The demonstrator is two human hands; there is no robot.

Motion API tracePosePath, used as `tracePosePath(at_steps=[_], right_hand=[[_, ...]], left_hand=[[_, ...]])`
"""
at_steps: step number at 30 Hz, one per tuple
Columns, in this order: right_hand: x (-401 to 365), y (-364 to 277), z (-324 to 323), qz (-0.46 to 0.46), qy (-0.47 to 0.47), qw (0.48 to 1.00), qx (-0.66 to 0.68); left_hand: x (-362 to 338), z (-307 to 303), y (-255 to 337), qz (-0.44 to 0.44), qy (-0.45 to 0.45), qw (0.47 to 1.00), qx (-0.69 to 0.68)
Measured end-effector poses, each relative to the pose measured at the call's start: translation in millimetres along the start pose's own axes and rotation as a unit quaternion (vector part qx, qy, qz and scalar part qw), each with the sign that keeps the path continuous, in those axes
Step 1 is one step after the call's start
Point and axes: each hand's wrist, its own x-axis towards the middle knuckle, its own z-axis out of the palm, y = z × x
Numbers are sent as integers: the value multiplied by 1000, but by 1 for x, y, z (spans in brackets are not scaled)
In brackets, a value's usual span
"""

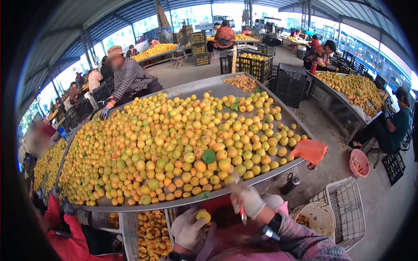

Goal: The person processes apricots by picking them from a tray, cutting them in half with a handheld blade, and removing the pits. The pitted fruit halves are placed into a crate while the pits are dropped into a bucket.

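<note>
My left hand (pixel 190 228), in a pale glove, is closed around a yellow-green fruit (pixel 203 216) below the front edge of the metal table (pixel 191 200). My right hand (pixel 248 201), also gloved, is closed on a small tool with a red handle (pixel 242 212), to the right of that fruit and apart from it. The tool's upper end is blurred near the table edge. A wide heap of yellow and orange fruit (pixel 161 143) lies on the table in front of both hands.
A crate of cut fruit (pixel 127 235) stands below the table at left. At right are a white bucket (pixel 320 215), a plastic crate (pixel 352 209), a black bottle (pixel 289 185) and an orange bag (pixel 310 150). A co-worker (pixel 133 76) reaches to the table's far left; another in red sits at lower left.
</note>
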Motion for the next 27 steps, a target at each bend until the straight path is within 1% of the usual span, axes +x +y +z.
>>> tracePosePath(at_steps=[1, 2, 3, 5, 6, 7, 9, 10, 11, 13, 14, 15, 16, 17, 18, 19, 20, 21, 23, 24, 25, 26, 27], right_hand=[[6, -15, 0, -56, 54, 996, 50], [9, -24, -2, -61, 55, 993, 86], [11, -28, -2, -59, 52, 990, 120], [9, -30, 12, 15, 58, 987, 149], [9, -24, 11, 46, -4, 985, 165], [5, -25, 19, 36, -28, 988, 148], [0, -27, 34, -23, -23, 990, 139], [-3, -30, 43, -69, -41, 988, 132], [-9, -39, 58, -95, -19, 979, 182], [-11, -36, 72, -103, -30, 983, 149], [-9, -31, 71, -70, -51, 989, 122], [-7, -26, 71, -37, -72, 992, 96], [-6, -25, 71, -47, -86, 987, 129], [-6, -26, 72, -45, -86, 987, 127], [-12, -38, 80, -92, -56, 987, 123], [-17, -49, 88, -139, -25, 983, 119], [-21, -56, 93, -166, -28, 977, 131], [-25, -58, 97, -165, -25, 977, 132], [-29, -60, 104, -187, -29, 970, 155], [-27, -55, 104, -193, -40, 968, 156], [-28, -54, 104, -192, -38, 968, 154], [-29, -52, 104, -199, -56, 961, 186], [-30, -50, 105, -204, -73, 952, 218]], left_hand=[[-5, 5, 6, 8, 0, 999, -37], [-10, 10, 12, 123, 4, 984, 132], [-15, 14, 17, 225, 12, 928, 297], [-12, 8, 16, 221, 7, 946, 238], [-14, 14, 31, 157, 12, 965, 208], [-19, 19, 43, 90, 13, 981, 173], [-23, 12, 48, 110, -14, 938, 329], [-19, 5, 38, 194, 6, 911, 363], [-18, -1, 31, 190, 12, 913, 360], [-15, -9, 20, 209, -26, 923, 323], [-12, -13, 14, 221, 2, 916, 333], [-13, -11, 16, 222, 2, 917, 332], [-13, -9, 20, 297, 40, 868, 395], [-12, -8, 22, 367, 79, 809, 452], [-11, -9, 21, 363, 81, 812, 450], [-11, -11, 19, 372, 74, 797, 470], [-11, -13, 18, 380, 65, 782, 490], [-14, -12, 24, 378, 62, 783, 490], [-21, -4, 41, 293, -23, 822, 487], [-21, -3, 41, 293, -26, 823, 486], [-21, -2, 38, 239, -87, 898, 358], [-22, 0, 36, 176, -144, 948, 220], [-23, 1, 36, 174, -144, 949, 218]])
